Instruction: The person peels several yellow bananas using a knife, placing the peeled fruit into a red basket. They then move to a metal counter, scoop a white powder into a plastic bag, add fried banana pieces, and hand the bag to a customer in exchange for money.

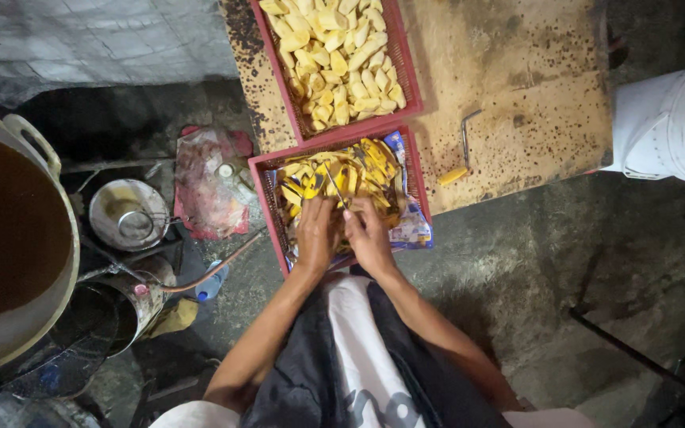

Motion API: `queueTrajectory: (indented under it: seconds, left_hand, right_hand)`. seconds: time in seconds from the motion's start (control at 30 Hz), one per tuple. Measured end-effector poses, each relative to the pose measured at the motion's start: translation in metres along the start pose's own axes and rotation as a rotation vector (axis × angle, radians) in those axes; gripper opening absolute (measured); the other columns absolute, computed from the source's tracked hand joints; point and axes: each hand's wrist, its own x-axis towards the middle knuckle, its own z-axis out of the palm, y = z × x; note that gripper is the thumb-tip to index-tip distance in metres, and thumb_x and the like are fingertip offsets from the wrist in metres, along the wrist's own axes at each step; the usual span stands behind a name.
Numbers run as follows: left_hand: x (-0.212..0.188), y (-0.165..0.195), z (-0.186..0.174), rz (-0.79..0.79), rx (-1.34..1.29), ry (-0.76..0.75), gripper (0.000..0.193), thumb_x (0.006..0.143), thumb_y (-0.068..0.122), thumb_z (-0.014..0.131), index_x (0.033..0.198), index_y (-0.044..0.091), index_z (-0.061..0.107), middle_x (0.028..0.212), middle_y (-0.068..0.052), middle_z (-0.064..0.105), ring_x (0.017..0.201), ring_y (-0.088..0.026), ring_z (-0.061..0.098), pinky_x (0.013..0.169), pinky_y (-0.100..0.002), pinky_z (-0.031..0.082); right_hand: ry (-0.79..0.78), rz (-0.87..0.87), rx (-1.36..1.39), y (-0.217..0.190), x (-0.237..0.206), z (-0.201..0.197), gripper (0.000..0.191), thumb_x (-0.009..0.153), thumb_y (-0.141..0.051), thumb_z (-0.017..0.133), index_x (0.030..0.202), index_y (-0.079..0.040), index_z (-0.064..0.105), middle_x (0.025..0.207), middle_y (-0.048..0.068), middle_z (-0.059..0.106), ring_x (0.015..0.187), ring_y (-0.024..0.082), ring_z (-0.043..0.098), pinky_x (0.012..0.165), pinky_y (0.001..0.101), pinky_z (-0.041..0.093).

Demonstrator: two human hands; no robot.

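Observation:
A red plastic basket (pixel 265 184) in front of me holds yellow fruit pieces and peels (pixel 350 174) on a blue-and-white plastic sheet (pixel 412 230). Both hands work over its near side. My left hand (pixel 315 235) is closed around a piece of fruit. My right hand (pixel 369 235) grips a thin knife (pixel 336 190) whose blade points away over the peels. The hands touch each other. A second red basket (pixel 408 73) farther away is full of pale peeled fruit pieces (pixel 334 55).
Both baskets rest on a worn wooden board (pixel 517 79) with a yellow-handled metal tool (pixel 460 150). A big pot of dark liquid (pixel 9 238) stands left, with a small metal pot (pixel 127 214), a plastic bag (pixel 208 186) and a white bucket (pixel 660 119) at right.

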Motion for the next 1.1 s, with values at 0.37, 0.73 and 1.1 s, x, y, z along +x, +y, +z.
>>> queueTrajectory:
  seconds: [0.37,0.73,1.1]
  left_hand:
    - [-0.009,-0.056,-0.028,-0.271,-0.455,-0.01,0.036,0.08,0.009,0.084,0.113,0.002,0.071,0.11,-0.009,0.068,0.099,-0.02,0.065,0.086,-0.032,0.052]
    - [-0.019,-0.056,-0.012,-0.305,-0.484,-0.045,0.036,0.089,-0.001,0.074,0.124,0.0,0.064,0.116,-0.01,0.07,0.11,-0.016,0.064,0.095,-0.029,0.05]
    - [-0.02,-0.057,-0.012,-0.34,-0.742,-0.124,0.041,0.094,-0.007,0.069,0.13,0.003,0.052,0.123,-0.008,0.059,0.122,-0.016,0.056,0.104,-0.029,0.047]
  right_hand:
    - [-0.186,0.651,1.128,0.034,0.017,-0.024,0.007,0.104,-0.025,0.056,0.106,-0.019,0.055,0.078,0.0,0.057,0.055,0.008,0.052,0.042,0.0221,0.039]
    - [-0.443,0.099,-0.042,0.001,0.025,-0.035,0.05,0.106,-0.024,0.053,0.156,-0.02,0.046,0.069,-0.002,0.051,0.053,0.005,0.042,0.046,0.0224,0.036]
    - [-0.719,0.242,-0.004,0.0,0.053,-0.04,0.049,0.106,-0.024,0.051,0.154,-0.019,0.048,0.071,-0.001,0.052,0.05,0.005,0.042,0.044,0.0197,0.035]
